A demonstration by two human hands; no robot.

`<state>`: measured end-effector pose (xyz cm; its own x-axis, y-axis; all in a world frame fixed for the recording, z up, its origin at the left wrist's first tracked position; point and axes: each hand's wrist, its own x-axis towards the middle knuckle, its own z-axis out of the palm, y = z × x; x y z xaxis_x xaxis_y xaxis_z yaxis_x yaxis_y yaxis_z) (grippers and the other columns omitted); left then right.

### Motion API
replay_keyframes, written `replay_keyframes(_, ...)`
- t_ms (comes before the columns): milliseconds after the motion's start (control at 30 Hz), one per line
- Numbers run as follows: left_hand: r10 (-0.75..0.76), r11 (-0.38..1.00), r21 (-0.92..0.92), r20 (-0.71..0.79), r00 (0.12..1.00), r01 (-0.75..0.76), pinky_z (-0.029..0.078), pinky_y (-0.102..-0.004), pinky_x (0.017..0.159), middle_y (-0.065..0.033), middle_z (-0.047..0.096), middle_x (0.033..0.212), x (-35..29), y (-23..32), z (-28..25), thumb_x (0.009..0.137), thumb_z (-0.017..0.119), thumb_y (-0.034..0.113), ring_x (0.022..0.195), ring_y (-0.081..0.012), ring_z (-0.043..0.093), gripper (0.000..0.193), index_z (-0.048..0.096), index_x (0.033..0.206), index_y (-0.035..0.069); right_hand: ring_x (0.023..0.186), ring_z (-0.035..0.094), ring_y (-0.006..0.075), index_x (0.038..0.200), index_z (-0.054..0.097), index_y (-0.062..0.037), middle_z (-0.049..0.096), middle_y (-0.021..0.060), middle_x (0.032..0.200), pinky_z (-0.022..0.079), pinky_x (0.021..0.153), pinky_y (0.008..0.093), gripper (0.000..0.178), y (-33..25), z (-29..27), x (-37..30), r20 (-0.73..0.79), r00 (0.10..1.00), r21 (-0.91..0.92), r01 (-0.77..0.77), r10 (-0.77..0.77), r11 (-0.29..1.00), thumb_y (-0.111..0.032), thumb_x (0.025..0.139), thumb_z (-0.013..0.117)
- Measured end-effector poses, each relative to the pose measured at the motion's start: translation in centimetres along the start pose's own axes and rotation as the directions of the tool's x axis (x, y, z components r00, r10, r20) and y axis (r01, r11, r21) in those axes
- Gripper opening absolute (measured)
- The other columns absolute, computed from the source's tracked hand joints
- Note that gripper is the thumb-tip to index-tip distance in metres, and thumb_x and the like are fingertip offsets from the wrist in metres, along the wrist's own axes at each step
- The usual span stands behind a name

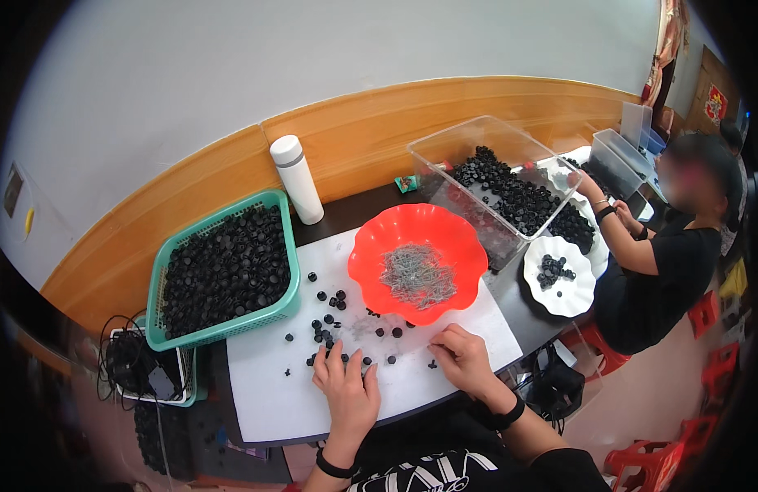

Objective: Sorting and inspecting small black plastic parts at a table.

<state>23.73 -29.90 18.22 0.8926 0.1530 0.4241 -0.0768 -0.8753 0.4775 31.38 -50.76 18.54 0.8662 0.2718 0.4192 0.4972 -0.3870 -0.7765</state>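
Note:
My left hand (348, 392) reaches over the white sheet (268, 394) with its fingers apart. Its fingertips are at several small round black plastic caps (319, 325), some partly hidden by the fingers. To the right, my right hand (467, 361) hovers low over the sheet, thumb and forefinger pinched together; whatever is between them is too small to make out. Just beyond both hands stands a red scalloped bowl (371, 275) with a pile of thin grey metal pins (420, 275) in it. More loose black caps lie scattered between the bowl and my left hand.
At left is a green basket (293, 283) heaped with black caps; a white bottle (298, 182) stands behind it. A clear bin (444, 156) of black parts is beyond the bowl. A white scalloped dish (580, 287) holds several caps. At right, a person (666, 246) works with black parts.

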Motion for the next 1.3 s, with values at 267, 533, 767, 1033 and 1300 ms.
replay_keyframes(267,-0.018,1.0,0.013,-0.017,1.0,0.018,0.028,-0.0596,0.105,-0.0253,0.048,0.14,0.0,0.4,0.5,0.087,0.068,0.011,0.131,-0.0475,0.037,0.03,0.066,0.112,-0.004,0.061,0.06,0.026,0.087,0.066,0.0002,0.06,0.0118,0.078,0.046,0.055,0.0326,0.009,-0.2,-0.4,-0.2,-0.02,1.0,0.009,-0.012,0.012,1.0,0.005,0.081,0.069)
replay_keyframes(533,-0.124,0.992,-0.026,-0.084,0.989,0.122,0.025,-0.0585,0.11,-0.0288,0.036,0.15,-0.1,0.2,0.0,0.09,0.062,0.004,0.136,-0.0495,0.032,0.044,0.055,0.132,-0.004,0.061,0.06,0.0261,0.087,0.065,0.0012,0.06,0.0123,0.078,0.045,0.056,0.0315,0.008,-0.3,-0.1,0.0,-0.013,1.0,0.022,0.003,-0.003,1.0,0.005,0.081,0.069)
replay_keyframes(767,-0.163,0.984,-0.036,0.171,0.972,0.172,0.027,-0.0525,0.113,-0.0277,0.036,0.151,-0.6,0.2,-8.2,0.093,0.064,0.014,0.138,-0.0434,0.034,0.049,0.053,0.137,-0.003,0.06,0.059,0.0263,0.087,0.065,0.0014,0.06,0.0127,0.078,0.045,0.055,0.0313,0.008,0.0,-0.2,0.0,-0.02,1.0,0.047,0.017,-0.016,0.999,0.005,0.081,0.069)
replay_keyframes(1033,-0.153,0.975,0.214,0.424,0.893,0.065,0.021,-0.0634,0.111,-0.0348,0.015,0.158,-0.7,-1.2,-6.2,0.091,0.068,0.042,0.143,-0.0562,0.019,0.083,0.03,0.154,0.003,0.06,0.06,0.0273,0.087,0.064,0.0009,0.059,0.0125,0.078,0.046,0.055,0.0327,0.009,-0.4,-0.6,0.2,0.0,1.0,0.082,0.006,-0.006,0.997,0.005,0.08,0.069)
replay_keyframes(1300,-0.221,0.934,0.349,0.414,0.883,0.07,0.023,-0.0616,0.111,-0.0337,0.015,0.159,1.7,-2.2,-4.6,0.096,0.062,0.03,0.145,-0.0539,0.019,0.071,0.03,0.154,0.003,0.06,0.059,0.0221,0.087,0.063,0.0029,0.059,0.0119,0.078,0.044,0.055,0.0293,0.01,0.2,-0.5,-0.2,0.005,1.0,0.113,0.025,-0.026,0.993,0.008,0.08,0.068)
